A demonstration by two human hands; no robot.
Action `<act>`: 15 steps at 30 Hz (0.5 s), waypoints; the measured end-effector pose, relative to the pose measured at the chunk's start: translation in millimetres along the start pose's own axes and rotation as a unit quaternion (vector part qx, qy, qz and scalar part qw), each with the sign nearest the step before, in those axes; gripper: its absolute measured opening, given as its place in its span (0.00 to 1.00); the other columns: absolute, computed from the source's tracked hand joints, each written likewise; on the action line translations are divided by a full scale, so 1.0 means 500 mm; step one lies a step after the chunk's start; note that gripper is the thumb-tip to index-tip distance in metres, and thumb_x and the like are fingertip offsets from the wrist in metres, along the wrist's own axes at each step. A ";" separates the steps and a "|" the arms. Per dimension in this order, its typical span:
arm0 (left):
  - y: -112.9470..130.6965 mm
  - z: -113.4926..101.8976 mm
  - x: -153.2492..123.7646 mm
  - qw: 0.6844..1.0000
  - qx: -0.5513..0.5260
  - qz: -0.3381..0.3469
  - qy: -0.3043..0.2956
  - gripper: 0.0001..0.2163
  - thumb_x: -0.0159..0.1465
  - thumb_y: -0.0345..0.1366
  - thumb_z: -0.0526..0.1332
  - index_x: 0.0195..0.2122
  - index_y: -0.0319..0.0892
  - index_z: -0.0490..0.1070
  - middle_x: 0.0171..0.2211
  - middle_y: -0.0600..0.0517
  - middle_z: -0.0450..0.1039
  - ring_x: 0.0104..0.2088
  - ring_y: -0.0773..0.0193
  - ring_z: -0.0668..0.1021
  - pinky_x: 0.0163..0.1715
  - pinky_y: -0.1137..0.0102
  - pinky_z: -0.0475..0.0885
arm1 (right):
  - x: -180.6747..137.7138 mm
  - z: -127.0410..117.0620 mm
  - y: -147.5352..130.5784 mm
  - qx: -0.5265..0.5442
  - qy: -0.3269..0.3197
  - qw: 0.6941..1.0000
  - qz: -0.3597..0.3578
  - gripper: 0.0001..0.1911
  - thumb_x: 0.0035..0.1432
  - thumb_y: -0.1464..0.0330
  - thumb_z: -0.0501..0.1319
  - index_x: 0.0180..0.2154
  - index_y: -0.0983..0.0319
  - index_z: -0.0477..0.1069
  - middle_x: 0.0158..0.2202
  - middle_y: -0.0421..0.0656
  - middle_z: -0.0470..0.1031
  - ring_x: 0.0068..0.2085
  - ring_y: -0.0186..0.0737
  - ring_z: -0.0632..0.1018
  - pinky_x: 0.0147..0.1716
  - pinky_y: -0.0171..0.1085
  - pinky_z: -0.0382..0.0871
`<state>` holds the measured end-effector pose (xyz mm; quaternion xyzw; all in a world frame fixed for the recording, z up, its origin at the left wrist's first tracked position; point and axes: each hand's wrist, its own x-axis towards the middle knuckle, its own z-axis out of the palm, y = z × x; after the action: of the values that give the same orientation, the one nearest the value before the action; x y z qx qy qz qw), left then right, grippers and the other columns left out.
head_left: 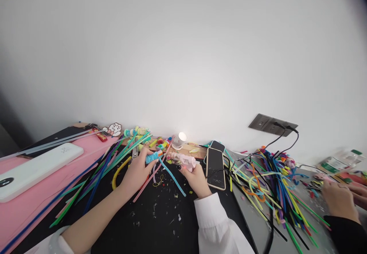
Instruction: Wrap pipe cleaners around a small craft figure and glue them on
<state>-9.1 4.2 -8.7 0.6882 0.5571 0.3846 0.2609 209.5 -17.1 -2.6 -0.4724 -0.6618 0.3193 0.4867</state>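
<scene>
My left hand (140, 171) is closed round a light-blue bundle of wound pipe cleaner (151, 157). From its end, a loose blue strand (173, 177) slants down to the right and a pink strand (145, 185) down to the left. My right hand (195, 175) grips a pale pink glue gun (186, 161), its front end crusted with coloured bits and pointing left at the bundle. Whether the tip touches the bundle I cannot tell. Just behind the gun stands a white paper cup (179, 141).
Pipe cleaners lie heaped at left (106, 166) and right (278, 185). Two phones, one with a pale case (216, 168), lie right of my hand. A white oblong device (43, 170) rests on a pink mat (37, 215). Another person's hand (340, 198) works at far right.
</scene>
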 end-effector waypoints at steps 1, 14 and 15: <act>-0.001 0.000 0.000 1.000 0.004 0.004 0.002 0.08 0.62 0.44 0.54 0.37 0.48 0.58 0.33 0.52 0.73 0.30 0.53 0.78 0.28 0.66 0.65 | -0.001 0.002 -0.001 0.007 -0.013 1.000 0.001 0.15 0.54 0.66 0.64 0.44 0.63 0.77 0.45 0.49 0.80 0.47 0.50 0.79 0.48 0.47 0.71; -0.004 0.007 0.001 1.000 0.026 0.016 -0.002 0.08 0.61 0.44 0.54 0.37 0.47 0.58 0.30 0.53 0.72 0.28 0.55 0.76 0.26 0.68 0.65 | -0.003 0.001 0.010 -0.052 -0.027 0.998 0.015 0.13 0.54 0.65 0.64 0.40 0.64 0.79 0.41 0.49 0.81 0.42 0.51 0.80 0.45 0.46 0.73; -0.005 0.007 0.001 0.999 0.027 0.017 0.000 0.08 0.61 0.44 0.54 0.37 0.47 0.58 0.30 0.53 0.72 0.29 0.55 0.76 0.26 0.68 0.65 | -0.003 0.001 0.010 -0.056 -0.025 0.998 0.016 0.13 0.54 0.65 0.64 0.40 0.64 0.79 0.41 0.49 0.81 0.42 0.50 0.80 0.45 0.46 0.73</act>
<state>-7.5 5.7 -12.3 0.7048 0.5552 0.3736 0.2355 210.7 -16.9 -7.9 -0.5009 -0.6833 0.3013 0.4375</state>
